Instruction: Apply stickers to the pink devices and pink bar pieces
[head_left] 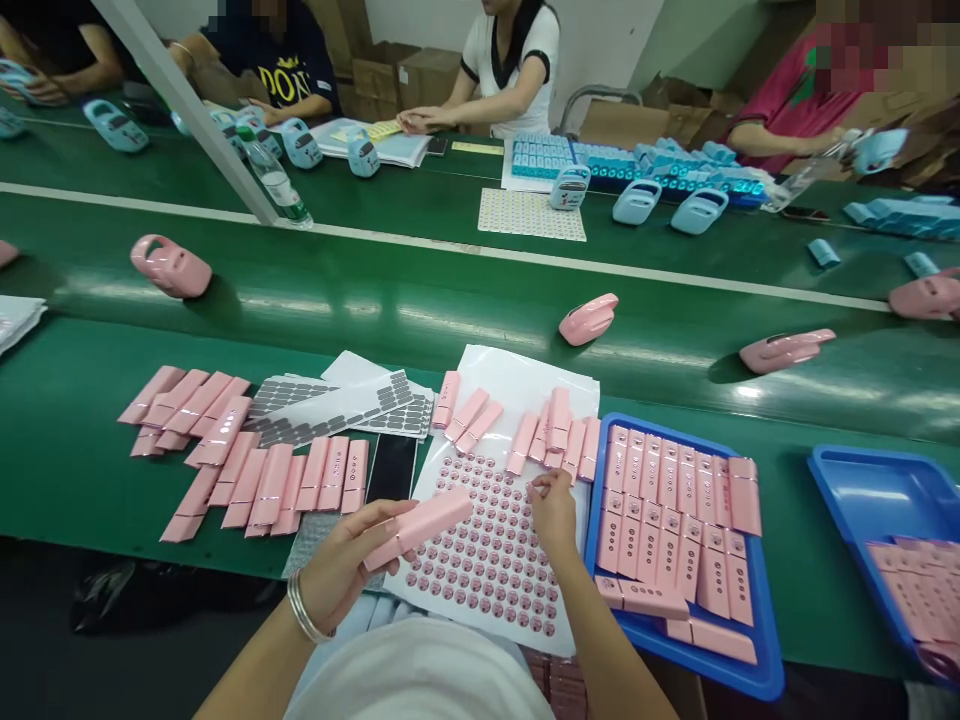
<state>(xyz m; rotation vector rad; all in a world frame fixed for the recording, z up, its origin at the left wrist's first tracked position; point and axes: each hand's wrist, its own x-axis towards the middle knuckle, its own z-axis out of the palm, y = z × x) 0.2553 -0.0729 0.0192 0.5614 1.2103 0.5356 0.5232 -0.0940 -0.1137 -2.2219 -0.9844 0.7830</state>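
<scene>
My left hand (349, 560), with a silver bangle at the wrist, grips a long pink plastic case (420, 525) that is plain on its upper face. It is held tilted over a white sheet of round stickers (487, 560). Above the upper right part of that sheet, my right hand (556, 510) has its thumb and forefinger pinched together; whatever is between the fingertips is too small to make out. Just beyond it, several pink cases (557, 420) lie on white paper. To its right, a blue tray (769, 640) holds rows of pink cases, many with round stickers and printed marks.
More pink cases (270, 485) lie at left beside a dark phone (391, 468) and used label sheets (330, 405). A second blue tray (885, 500) stands at far right. Pink devices (171, 268) sit on the green belt (375, 290). People work opposite with blue parts (540, 157).
</scene>
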